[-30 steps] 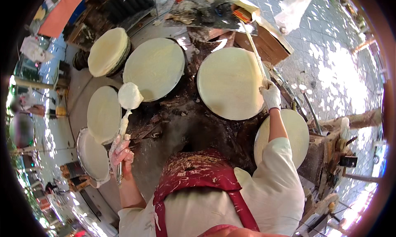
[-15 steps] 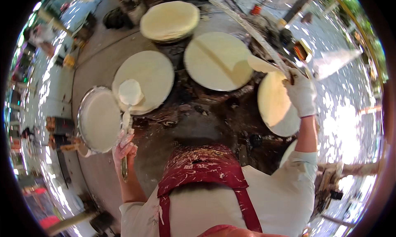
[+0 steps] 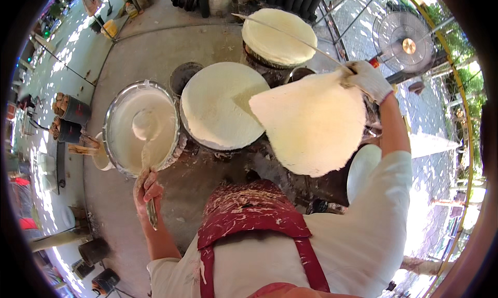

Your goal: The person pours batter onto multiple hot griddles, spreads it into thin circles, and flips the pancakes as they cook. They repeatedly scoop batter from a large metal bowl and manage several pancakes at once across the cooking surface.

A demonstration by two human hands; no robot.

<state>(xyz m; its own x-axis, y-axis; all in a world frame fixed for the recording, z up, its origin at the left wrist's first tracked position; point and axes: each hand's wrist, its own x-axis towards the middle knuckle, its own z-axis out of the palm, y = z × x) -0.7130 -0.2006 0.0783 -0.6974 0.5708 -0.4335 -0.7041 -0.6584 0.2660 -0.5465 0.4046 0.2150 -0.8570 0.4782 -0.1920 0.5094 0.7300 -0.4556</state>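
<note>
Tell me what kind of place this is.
Probably an outdoor, open-air food workshop making thin sheets from batter. Signs: a wide metal basin of white batter with a ladle in it, round cloth-topped steamer drums, a pale thin round sheet lifted by the gloved right hand, bare concrete floor.

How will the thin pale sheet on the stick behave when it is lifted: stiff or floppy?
Probably floppy: the pale sheet hangs from the thin stick in the gloved right hand and curves downward. It looks thin, so likely light and easily torn.
</note>
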